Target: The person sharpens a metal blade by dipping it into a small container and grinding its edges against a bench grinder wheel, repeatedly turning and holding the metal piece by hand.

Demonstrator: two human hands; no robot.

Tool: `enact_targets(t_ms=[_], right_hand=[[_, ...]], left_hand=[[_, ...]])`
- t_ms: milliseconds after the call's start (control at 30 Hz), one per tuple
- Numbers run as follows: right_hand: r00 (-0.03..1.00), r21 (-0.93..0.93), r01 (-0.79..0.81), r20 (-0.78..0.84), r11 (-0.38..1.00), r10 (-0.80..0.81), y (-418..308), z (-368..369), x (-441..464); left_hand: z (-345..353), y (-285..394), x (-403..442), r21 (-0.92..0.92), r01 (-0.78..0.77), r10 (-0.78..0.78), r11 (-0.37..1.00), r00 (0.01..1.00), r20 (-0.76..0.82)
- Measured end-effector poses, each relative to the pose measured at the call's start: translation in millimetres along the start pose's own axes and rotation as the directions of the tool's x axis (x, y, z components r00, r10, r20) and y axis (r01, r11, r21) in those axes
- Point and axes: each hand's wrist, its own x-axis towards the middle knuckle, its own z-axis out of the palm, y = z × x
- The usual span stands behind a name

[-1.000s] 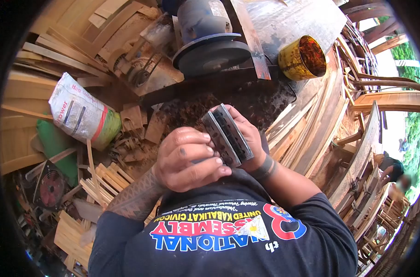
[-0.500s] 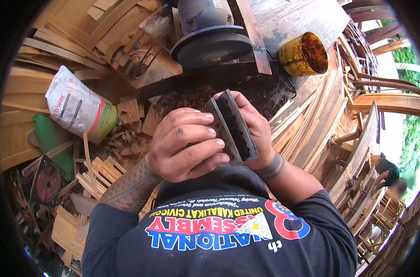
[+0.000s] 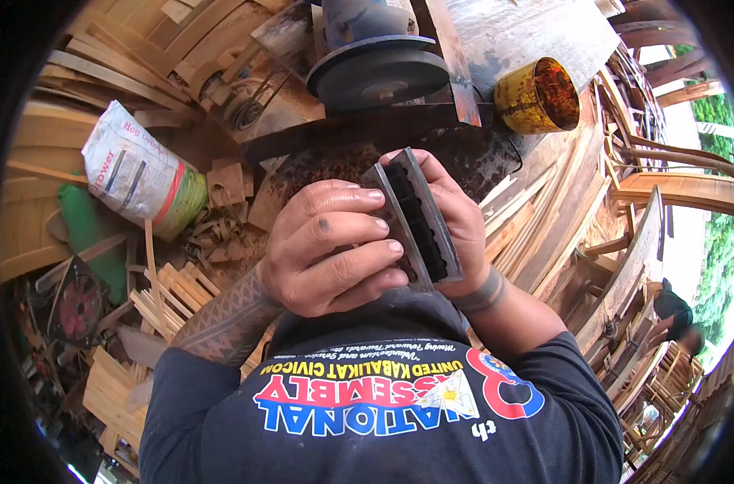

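In front of my chest I hold two flat, dark metal bars side by side at a slant. My left hand [image 3: 331, 246] is closed on the left bar [image 3: 408, 235], its fingers lying across the outer face. Around the far side of the right bar [image 3: 438, 214] my right hand [image 3: 462, 214] is wrapped. A black gap with a scalloped inner edge shows between the bars; whether they are joined is hidden. Just beyond them is a large grinding wheel [image 3: 383, 81] on a bench grinder [image 3: 347, 22].
A yellow can [image 3: 516, 101] with a stained inside stands right of the grinder. On the left are a feed sack [image 3: 137, 173], wood shavings and offcuts [image 3: 185, 286]. Long wood strips [image 3: 548, 214] lie to the right. Another person [image 3: 675, 310] is at the far right.
The bars have shifted slightly right, and more of the gap between them shows. Both hands keep their hold. The background has shifted a little with the head.
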Motion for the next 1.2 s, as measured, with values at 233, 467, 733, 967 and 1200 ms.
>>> enact_targets(t_ms=[233, 467, 733, 967, 1200], right_hand=[[1.0, -0.041, 0.006, -0.03, 0.999, -0.007, -1, 6, -3], [0.997, -0.144, 0.036, -0.068, 0.989, -0.046, 0, 4, -7], [0.997, -0.006, -0.022, -0.068, 1.0, 0.022, -1, 5, -9], [0.999, -0.027, -0.028, -0.024, 0.999, 0.027, 2, -2, -9], [0.944, -0.696, 0.321, 0.179, 0.642, -0.278, 2, -4, -13]], left_hand=[[1, 5, 2, 0.025, -0.008, 0.009, 1.0, 1.0, -0.028], [0, 9, 0, 0.02, -0.01, 0.009, 1.0, 0.998, 0.063], [3, 10, 8, 0.002, -0.038, 0.037, 0.999, 0.991, 0.125], [2, 8, 15, 0.056, -0.049, 0.037, 0.997, 0.98, 0.197], [10, 10, 22, 0.029, -0.033, 0.028, 0.999, 0.99, 0.14]])
